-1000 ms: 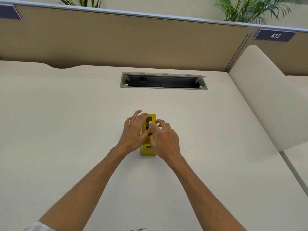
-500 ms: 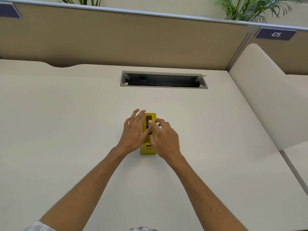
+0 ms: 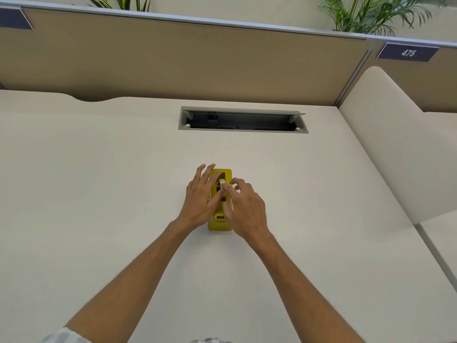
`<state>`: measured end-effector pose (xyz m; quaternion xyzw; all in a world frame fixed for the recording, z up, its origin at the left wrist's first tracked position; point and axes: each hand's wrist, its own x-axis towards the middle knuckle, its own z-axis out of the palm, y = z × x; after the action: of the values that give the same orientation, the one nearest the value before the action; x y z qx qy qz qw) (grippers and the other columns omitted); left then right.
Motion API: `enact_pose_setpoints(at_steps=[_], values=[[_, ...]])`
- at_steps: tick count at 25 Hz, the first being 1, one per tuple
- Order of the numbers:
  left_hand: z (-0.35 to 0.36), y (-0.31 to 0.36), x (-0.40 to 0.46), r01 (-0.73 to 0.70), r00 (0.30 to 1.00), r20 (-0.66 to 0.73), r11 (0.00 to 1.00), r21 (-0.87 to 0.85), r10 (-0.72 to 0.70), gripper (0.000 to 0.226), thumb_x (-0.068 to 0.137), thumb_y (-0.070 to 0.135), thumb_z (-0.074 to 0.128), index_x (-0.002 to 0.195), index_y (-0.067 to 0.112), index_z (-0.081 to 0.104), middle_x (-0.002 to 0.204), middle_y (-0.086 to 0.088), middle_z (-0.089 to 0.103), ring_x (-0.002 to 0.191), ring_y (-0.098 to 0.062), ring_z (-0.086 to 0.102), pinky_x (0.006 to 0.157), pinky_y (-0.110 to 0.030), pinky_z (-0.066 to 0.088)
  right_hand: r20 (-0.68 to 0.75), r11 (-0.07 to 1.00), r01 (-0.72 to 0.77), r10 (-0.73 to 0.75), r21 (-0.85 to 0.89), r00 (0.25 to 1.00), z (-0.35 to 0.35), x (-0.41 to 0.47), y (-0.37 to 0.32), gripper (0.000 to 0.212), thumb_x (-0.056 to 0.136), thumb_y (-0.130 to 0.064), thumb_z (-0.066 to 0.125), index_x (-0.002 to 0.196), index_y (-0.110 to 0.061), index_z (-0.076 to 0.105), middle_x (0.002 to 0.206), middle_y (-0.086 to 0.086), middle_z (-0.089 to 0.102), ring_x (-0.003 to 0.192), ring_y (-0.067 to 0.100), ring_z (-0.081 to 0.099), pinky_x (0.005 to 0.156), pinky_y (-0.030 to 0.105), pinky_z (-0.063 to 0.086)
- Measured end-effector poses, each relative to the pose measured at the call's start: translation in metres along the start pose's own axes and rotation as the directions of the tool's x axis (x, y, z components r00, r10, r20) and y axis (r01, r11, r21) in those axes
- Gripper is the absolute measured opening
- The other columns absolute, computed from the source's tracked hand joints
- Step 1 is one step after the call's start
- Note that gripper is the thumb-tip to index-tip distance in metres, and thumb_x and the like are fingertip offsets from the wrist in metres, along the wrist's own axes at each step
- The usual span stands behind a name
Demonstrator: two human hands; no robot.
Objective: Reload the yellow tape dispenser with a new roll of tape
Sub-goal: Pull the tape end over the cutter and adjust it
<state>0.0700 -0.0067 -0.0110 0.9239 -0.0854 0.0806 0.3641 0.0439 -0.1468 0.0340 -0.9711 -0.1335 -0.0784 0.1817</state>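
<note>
While the pale surface (image 3: 99, 194) takes up most of the head view, a tan partition (image 3: 173, 60) runs along its far edge, with green plants (image 3: 366, 13) above it and a dark plate numbered 475 (image 3: 408, 52) at the far right. A cream side panel (image 3: 395, 144) stands along the right. Set into the surface near the partition is a long grey cable slot (image 3: 243, 119), open and dark inside. Two bare forearms reach in from the bottom edge toward the middle. Between the hands the yellow tape dispenser (image 3: 220, 225) stands lengthwise, pointing away from the person, well short of the slot. The left hand (image 3: 201, 201) lies against the dispenser's left side, fingers spread and fairly straight, thumb reaching into the well. The right hand (image 3: 244, 209) covers the right side, its fingers curled, thumb and forefinger pinching the whitish tape roll (image 3: 222, 181) that sits in the dispenser's open well.
</note>
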Motion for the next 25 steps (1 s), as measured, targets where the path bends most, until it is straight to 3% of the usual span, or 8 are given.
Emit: enact_pose_setpoints(at_steps=[3,8,13,20,25], values=[[0.0017,-0.0012,0.0025,0.009,1.000,-0.005,0.999,-0.035,-0.009,0.039,0.096,0.044,0.043,0.128,0.025,0.053,0.158,0.006,0.024,0.148,-0.013,0.004,0.113,-0.045,0.017,0.004,1.000,0.003,-0.003,-0.002,1.000,0.0002,0.0001,0.0005,0.036,0.089,-0.016,0.055,0.124,-0.021,0.061,0.130,0.005,0.056,0.107,0.023,0.058,0.068,0.036,0.051],[0.0012,-0.0013,0.0037,-0.004,0.997,-0.080,0.997,-0.083,-0.003,0.035,0.088,0.038,0.062,0.120,0.026,0.056,0.154,0.005,0.032,0.146,-0.012,0.011,0.107,-0.041,0.022,0.015,1.000,-0.002,0.002,-0.007,1.000,-0.0002,-0.0003,0.0019,0.037,0.090,-0.019,0.053,0.126,-0.024,0.058,0.131,0.003,0.055,0.108,0.023,0.057,0.069,0.038,0.054],[0.0019,-0.0012,0.0050,0.031,0.999,-0.044,0.999,-0.020,-0.031,0.049,0.090,0.052,0.046,0.131,0.025,0.053,0.156,0.004,0.030,0.147,-0.012,0.008,0.111,-0.046,0.020,0.024,1.000,0.000,0.001,-0.006,1.000,-0.0021,0.0006,0.0015,0.036,0.090,-0.017,0.053,0.125,-0.024,0.059,0.133,0.003,0.054,0.111,0.022,0.055,0.071,0.041,0.054],[0.0010,-0.0059,0.0042,-0.017,0.997,-0.075,0.999,-0.036,0.014,0.038,0.088,0.041,0.061,0.124,0.028,0.056,0.153,0.005,0.035,0.146,-0.012,0.012,0.107,-0.041,0.020,0.021,1.000,0.009,-0.008,-0.022,1.000,-0.0021,0.0010,0.0009,0.036,0.091,-0.018,0.052,0.125,-0.023,0.059,0.131,0.003,0.055,0.108,0.023,0.056,0.068,0.040,0.053],[-0.0005,-0.0052,0.0070,0.027,0.999,-0.039,1.000,0.003,-0.027,0.052,0.090,0.052,0.047,0.132,0.023,0.054,0.154,0.004,0.033,0.147,-0.013,0.011,0.112,-0.047,0.020,-0.001,1.000,0.019,-0.019,-0.002,1.000,-0.0017,0.0018,0.0013,0.035,0.088,-0.015,0.055,0.121,-0.021,0.062,0.129,0.005,0.057,0.107,0.024,0.057,0.067,0.037,0.053]])
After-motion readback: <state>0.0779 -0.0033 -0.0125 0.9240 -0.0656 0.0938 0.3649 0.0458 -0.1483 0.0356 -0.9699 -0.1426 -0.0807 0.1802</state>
